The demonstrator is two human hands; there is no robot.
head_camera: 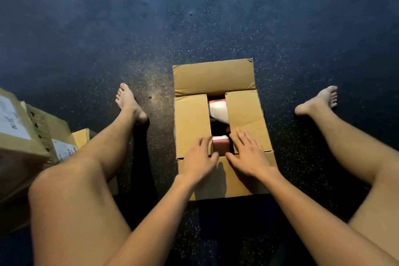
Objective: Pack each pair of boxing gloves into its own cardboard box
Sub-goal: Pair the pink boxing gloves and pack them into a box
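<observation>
Boxing gloves of red and white padded material (pixel 218 110) are seen inside a brown corrugated cardboard box (pixel 190 119), through the narrow gap between its two folded-in side flaps. They lie between and just beyond the fingertips of both hands. The right hand (pixel 248 154) is laid flat on the right flap, fingers straight and spread, tips at the gap's edge. The left hand (pixel 199 158) is placed at the left flap's inner edge with fingers loosely bent; whether that edge is gripped cannot be told, as the hand is blurred. The far flap is stood open and the near one is folded down. Dark speckled floor (pixel 194 17) is left open around the box, between the bare legs. Labelled cardboard cartons (pixel 21 136) are stacked at the left.
</observation>
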